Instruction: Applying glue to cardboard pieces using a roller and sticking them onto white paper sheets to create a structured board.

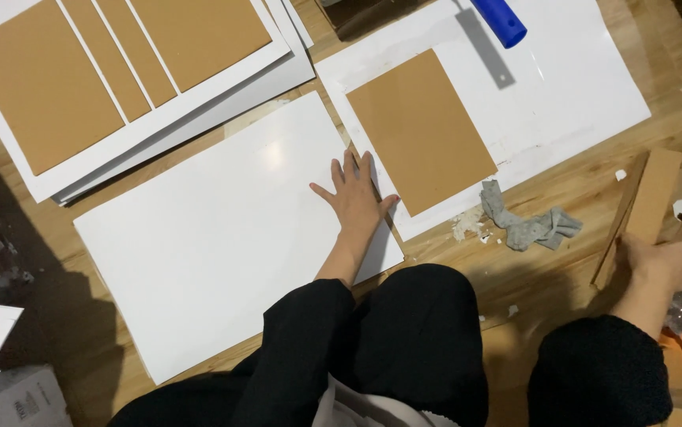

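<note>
Your left hand [354,198] is lying flat, fingers spread, pressing on the right edge of the large white sheet [222,229] spread across the wooden floor [562,261], just beside the brown board [420,130]. Your right hand [661,265] is closing around the brown cardboard strips [648,202] standing at the far right, with the grey rag [527,221] lying between both hands.

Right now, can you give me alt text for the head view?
The left hand lies flat on a white sheet on a wooden floor, while the right hand grips brown card strips; a grey rag lies between them.
</note>
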